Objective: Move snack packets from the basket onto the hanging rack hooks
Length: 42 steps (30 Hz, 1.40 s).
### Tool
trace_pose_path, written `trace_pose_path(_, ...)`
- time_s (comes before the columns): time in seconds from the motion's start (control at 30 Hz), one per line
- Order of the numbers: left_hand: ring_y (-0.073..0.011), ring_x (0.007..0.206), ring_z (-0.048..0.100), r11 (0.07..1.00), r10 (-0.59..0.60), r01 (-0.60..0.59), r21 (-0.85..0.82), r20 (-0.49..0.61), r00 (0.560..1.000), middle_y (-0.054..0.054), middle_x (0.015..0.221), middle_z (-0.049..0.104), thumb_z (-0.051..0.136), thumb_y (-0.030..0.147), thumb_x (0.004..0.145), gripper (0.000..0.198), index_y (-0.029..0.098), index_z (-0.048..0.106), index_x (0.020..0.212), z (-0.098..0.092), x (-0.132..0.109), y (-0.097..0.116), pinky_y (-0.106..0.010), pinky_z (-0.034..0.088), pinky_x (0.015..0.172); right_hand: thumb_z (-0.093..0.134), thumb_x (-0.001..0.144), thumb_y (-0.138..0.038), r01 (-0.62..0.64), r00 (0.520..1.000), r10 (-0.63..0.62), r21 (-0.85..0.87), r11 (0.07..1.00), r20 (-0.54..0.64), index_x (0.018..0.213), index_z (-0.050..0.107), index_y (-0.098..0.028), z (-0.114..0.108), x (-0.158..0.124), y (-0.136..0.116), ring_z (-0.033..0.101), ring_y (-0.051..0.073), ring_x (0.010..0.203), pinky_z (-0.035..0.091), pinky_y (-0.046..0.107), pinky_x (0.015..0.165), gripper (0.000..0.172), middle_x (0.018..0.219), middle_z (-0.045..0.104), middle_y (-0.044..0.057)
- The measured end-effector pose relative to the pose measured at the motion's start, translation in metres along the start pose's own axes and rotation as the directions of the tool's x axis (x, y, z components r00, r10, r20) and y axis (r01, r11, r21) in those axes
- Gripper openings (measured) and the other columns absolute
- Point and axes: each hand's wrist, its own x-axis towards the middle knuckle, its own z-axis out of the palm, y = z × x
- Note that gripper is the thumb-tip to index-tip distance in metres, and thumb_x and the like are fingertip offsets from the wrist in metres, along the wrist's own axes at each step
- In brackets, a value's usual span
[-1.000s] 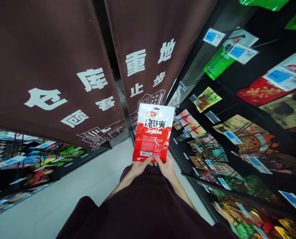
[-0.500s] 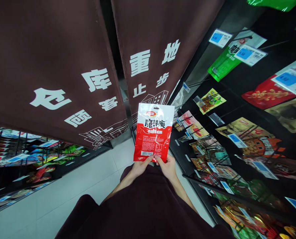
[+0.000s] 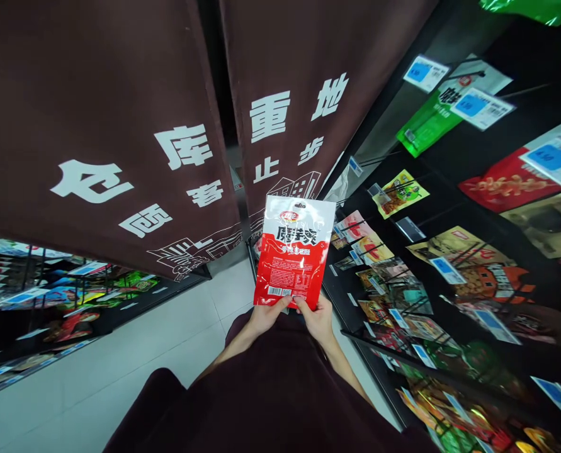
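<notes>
A red and white snack packet [image 3: 292,255] with black characters stands upright in front of me. My left hand [image 3: 265,316] pinches its bottom edge on the left. My right hand [image 3: 317,318] pinches the same edge on the right, thumbs on the front. Both hands are closed on the packet. My dark brown sleeves and apron fill the lower middle of the view.
Two dark brown curtain panels [image 3: 119,126] with white characters hang ahead, with a narrow gap between them. A black rack [image 3: 450,251] of hanging snack bags with blue price tags runs along my right. Another snack shelf [image 3: 48,308] stands at the left. Pale floor tiles [image 3: 133,352] lie between.
The packet and both hands stay almost where they were; the view has shifted slightly, so the curtains and racks sit a little differently.
</notes>
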Motion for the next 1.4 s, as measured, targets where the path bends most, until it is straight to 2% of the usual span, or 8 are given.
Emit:
trace_pose_path(0.47, -0.0224, 0.101, 0.065, 1.0, 0.011, -0.012, -0.027, -0.027, 1.0, -0.008, 0.108, 0.071, 0.068, 0.036, 0.086, 0.029, 0.017, 0.067, 0.107, 0.005, -0.002, -0.004, -0.036, 0.051, 0.096, 0.075, 0.074, -0.04, -0.105, 0.994, 0.106, 0.05, 0.993, -0.01, 0.073, 0.069, -0.016, -0.001, -0.002, 0.003, 0.054, 0.012, 0.046, 0.046, 0.024, 0.046, 0.025, 0.057, 0.064, 0.001)
trace_pose_path(1.0, -0.0245, 0.104, 0.066, 0.999, -0.028, 0.027, -0.047, -0.035, 0.999, -0.009, 0.111, 0.071, 0.072, 0.039, 0.082, 0.034, 0.017, 0.068, 0.108, 0.006, -0.003, -0.002, -0.04, 0.051, 0.098, 0.076, 0.074, -0.036, -0.078, 0.997, 0.078, 0.005, 0.997, -0.017, 0.066, 0.07, -0.016, -0.006, -0.005, 0.007, 0.054, 0.012, 0.049, 0.045, 0.024, 0.049, 0.023, 0.056, 0.063, 0.0)
trace_pose_path(1.2, -0.0256, 0.106, 0.066, 0.999, -0.023, 0.022, -0.045, -0.026, 0.999, -0.01, 0.113, 0.071, 0.072, 0.04, 0.082, 0.037, 0.017, 0.067, 0.11, 0.007, -0.003, 0.001, -0.043, 0.051, 0.099, 0.076, 0.075, -0.035, -0.034, 0.999, 0.035, -0.021, 0.999, 0.034, 0.077, 0.075, -0.016, -0.011, -0.002, 0.005, 0.059, 0.015, 0.056, 0.051, 0.028, 0.057, 0.02, 0.069, 0.071, 0.004)
trace_pose_path(1.4, -0.0257, 0.11, 0.064, 0.999, -0.04, 0.04, -0.005, -0.01, 0.999, -0.009, 0.118, 0.069, 0.071, 0.041, 0.082, 0.041, 0.018, 0.066, 0.116, 0.004, -0.003, -0.003, -0.042, 0.048, 0.103, 0.076, 0.075, -0.037, -0.016, 0.999, 0.018, -0.046, 0.999, 0.038, 0.07, 0.074, -0.016, -0.013, -0.001, 0.005, 0.058, 0.015, 0.053, 0.05, 0.027, 0.054, 0.022, 0.061, 0.068, 0.003)
